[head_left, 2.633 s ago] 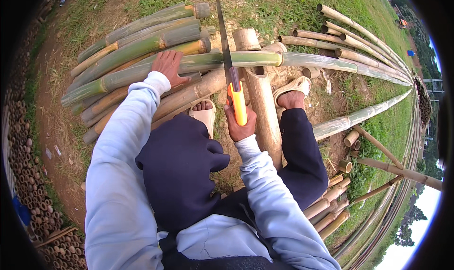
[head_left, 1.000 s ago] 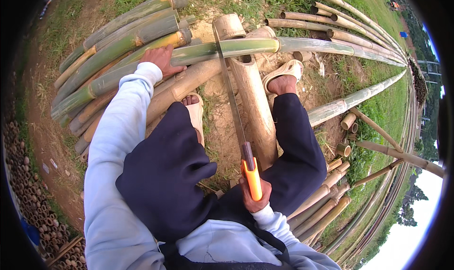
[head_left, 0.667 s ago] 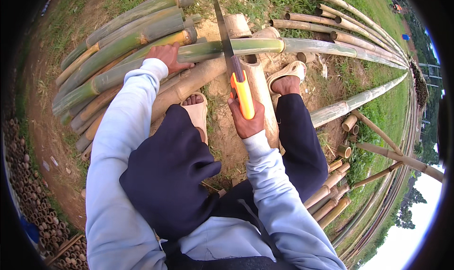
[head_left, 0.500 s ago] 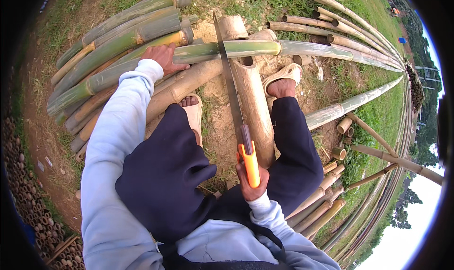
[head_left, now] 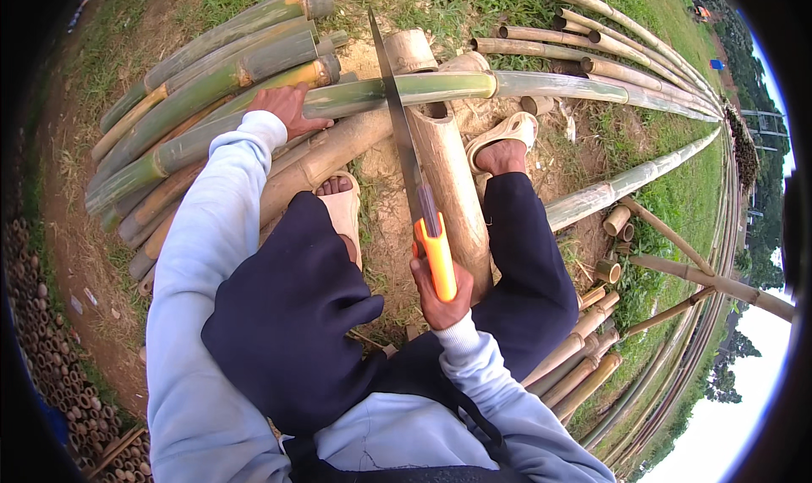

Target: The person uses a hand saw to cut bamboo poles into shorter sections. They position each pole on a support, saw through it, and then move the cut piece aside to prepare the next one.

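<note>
Two bare hands work over one green bamboo pole (head_left: 448, 86), which arches across the top of the view from nine o'clock to two o'clock. At about half past ten, the left hand (head_left: 286, 109) clasps it, fingers curled over the far side and thumb stretched along the near side. Near five o'clock, the right hand (head_left: 442, 301) grips the orange handle (head_left: 438, 259) of one handsaw (head_left: 408, 157). Its blade points toward twelve and crosses the pole; how deep the teeth sit cannot be told.

One thick tan bamboo length (head_left: 457, 191), its hollow end just below the pole, lies from twelve toward five. Two cream clogs (head_left: 507, 136) flank it, near ten and one o'clock. At least four green culms (head_left: 224, 83) are stacked at ten; at least six slim tan poles (head_left: 643, 81) fan out at two. Three short bamboo offcuts (head_left: 607, 271) sit around three.
</note>
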`<move>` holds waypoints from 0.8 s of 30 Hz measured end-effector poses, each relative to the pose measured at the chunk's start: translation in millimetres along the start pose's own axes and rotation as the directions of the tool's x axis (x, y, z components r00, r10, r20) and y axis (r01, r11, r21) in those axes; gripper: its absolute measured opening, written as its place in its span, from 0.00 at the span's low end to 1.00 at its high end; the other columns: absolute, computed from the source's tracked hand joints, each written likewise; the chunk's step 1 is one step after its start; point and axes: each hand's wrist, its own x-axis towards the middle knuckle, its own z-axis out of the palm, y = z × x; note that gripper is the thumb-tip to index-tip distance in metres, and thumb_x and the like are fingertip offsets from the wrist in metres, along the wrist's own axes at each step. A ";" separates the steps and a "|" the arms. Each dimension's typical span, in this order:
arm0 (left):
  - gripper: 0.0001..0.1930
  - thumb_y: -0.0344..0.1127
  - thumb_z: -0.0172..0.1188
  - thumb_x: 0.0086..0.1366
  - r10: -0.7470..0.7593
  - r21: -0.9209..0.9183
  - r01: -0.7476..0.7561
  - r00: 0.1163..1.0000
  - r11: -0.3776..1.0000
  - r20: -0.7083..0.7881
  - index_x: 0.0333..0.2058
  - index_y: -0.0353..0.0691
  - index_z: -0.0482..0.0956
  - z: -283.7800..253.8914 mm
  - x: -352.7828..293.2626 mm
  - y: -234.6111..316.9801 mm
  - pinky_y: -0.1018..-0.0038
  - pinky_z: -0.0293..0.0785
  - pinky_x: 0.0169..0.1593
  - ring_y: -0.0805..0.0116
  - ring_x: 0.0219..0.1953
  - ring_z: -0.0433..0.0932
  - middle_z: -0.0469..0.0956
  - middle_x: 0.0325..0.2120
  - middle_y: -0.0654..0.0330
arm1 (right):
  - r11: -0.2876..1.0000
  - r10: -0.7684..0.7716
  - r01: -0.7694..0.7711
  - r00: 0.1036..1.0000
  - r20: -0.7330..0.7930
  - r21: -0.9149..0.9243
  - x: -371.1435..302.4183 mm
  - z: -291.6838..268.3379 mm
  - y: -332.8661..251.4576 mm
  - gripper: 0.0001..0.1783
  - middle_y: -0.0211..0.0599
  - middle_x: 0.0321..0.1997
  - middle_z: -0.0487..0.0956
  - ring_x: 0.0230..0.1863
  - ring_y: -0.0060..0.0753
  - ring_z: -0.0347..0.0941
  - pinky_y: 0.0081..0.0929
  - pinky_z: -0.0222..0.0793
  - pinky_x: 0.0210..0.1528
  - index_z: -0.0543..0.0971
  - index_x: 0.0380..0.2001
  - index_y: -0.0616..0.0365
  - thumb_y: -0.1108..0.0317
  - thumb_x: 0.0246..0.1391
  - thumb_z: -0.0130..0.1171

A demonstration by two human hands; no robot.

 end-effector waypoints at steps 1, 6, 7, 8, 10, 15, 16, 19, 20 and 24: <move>0.47 0.79 0.56 0.59 -0.001 0.003 0.001 1.000 1.000 0.019 0.54 0.36 0.75 5.6 -2.6 3.3 0.57 0.80 0.50 0.52 0.45 0.86 0.86 0.39 0.49 | 0.996 0.050 -0.046 0.997 0.055 -0.073 -42.1 -28.3 9.3 0.07 0.34 0.20 0.76 0.24 0.19 0.71 0.25 0.68 0.29 0.83 0.37 0.67 0.73 0.60 0.67; 0.47 0.79 0.56 0.59 -0.029 0.013 0.028 0.999 1.000 0.019 0.52 0.35 0.76 1.4 5.2 -2.6 0.56 0.82 0.46 0.49 0.40 0.86 0.86 0.36 0.47 | 0.977 -0.026 0.035 0.999 0.048 -0.211 -57.7 -47.8 -6.9 0.03 0.35 0.20 0.76 0.21 0.25 0.72 0.25 0.70 0.29 0.83 0.34 0.66 0.77 0.57 0.65; 0.47 0.80 0.56 0.58 -0.027 0.011 0.026 0.999 1.000 0.047 0.51 0.35 0.76 2.7 5.2 1.4 0.56 0.82 0.46 0.49 0.40 0.87 0.86 0.35 0.47 | 0.984 -0.029 0.038 0.998 0.057 -0.174 -29.9 -34.7 -0.9 0.04 0.34 0.19 0.75 0.20 0.24 0.71 0.26 0.68 0.27 0.82 0.33 0.67 0.76 0.58 0.65; 0.47 0.80 0.56 0.58 -0.013 0.013 0.012 0.997 1.000 0.075 0.50 0.35 0.76 3.0 0.5 9.8 0.56 0.82 0.45 0.48 0.39 0.87 0.86 0.35 0.46 | 0.990 -0.038 0.046 0.997 0.065 -0.134 -2.7 -22.9 5.3 0.06 0.34 0.18 0.74 0.19 0.23 0.69 0.27 0.66 0.26 0.81 0.32 0.67 0.75 0.59 0.66; 0.47 0.80 0.56 0.58 -0.013 0.017 0.013 1.000 1.000 0.018 0.51 0.34 0.76 -2.0 5.5 13.3 0.55 0.82 0.47 0.48 0.40 0.86 0.86 0.36 0.46 | 0.994 -0.084 0.087 0.995 0.050 -0.063 88.2 18.6 6.5 0.11 0.32 0.18 0.72 0.20 0.21 0.65 0.29 0.65 0.25 0.79 0.28 0.68 0.72 0.60 0.67; 0.48 0.81 0.56 0.57 0.005 0.026 -0.006 0.999 1.000 0.038 0.52 0.35 0.76 0.1 5.2 -0.4 0.55 0.81 0.49 0.49 0.43 0.86 0.86 0.38 0.47 | 0.996 -0.080 0.082 0.995 0.059 -0.024 68.9 26.4 1.9 0.12 0.33 0.18 0.74 0.22 0.20 0.67 0.28 0.66 0.27 0.79 0.27 0.67 0.70 0.60 0.69; 0.48 0.81 0.55 0.58 -0.003 0.026 0.003 1.000 1.000 0.018 0.52 0.35 0.76 0.6 8.1 -2.4 0.55 0.81 0.49 0.49 0.43 0.86 0.86 0.38 0.47 | 0.999 -0.035 0.035 0.999 0.034 0.010 33.7 13.2 11.8 0.11 0.34 0.18 0.74 0.21 0.21 0.68 0.28 0.66 0.27 0.79 0.28 0.66 0.71 0.60 0.68; 0.48 0.81 0.55 0.58 -0.013 0.010 0.013 1.000 1.000 0.009 0.53 0.35 0.76 13.5 -3.0 -0.7 0.56 0.81 0.48 0.49 0.42 0.86 0.86 0.37 0.47 | 0.986 0.000 0.009 0.999 0.053 -0.169 -74.7 -41.7 1.6 0.04 0.35 0.18 0.73 0.18 0.24 0.68 0.27 0.65 0.24 0.82 0.32 0.64 0.75 0.58 0.67; 0.48 0.81 0.56 0.57 -0.014 0.007 0.014 1.000 1.000 0.000 0.53 0.35 0.76 14.1 -5.4 -0.7 0.56 0.81 0.48 0.49 0.42 0.86 0.86 0.37 0.47 | 0.977 0.020 -0.007 0.998 0.057 -0.211 -79.7 -48.7 -11.1 0.03 0.35 0.18 0.73 0.18 0.24 0.69 0.27 0.66 0.24 0.82 0.33 0.64 0.75 0.58 0.67; 0.47 0.80 0.56 0.58 -0.015 0.040 0.013 0.999 0.999 0.033 0.53 0.36 0.76 14.0 2.1 5.5 0.57 0.82 0.44 0.50 0.39 0.86 0.86 0.36 0.49 | 0.990 -0.056 0.058 0.998 0.020 -0.126 -14.8 -26.5 5.5 0.06 0.34 0.17 0.72 0.19 0.21 0.67 0.27 0.66 0.25 0.80 0.31 0.66 0.75 0.59 0.66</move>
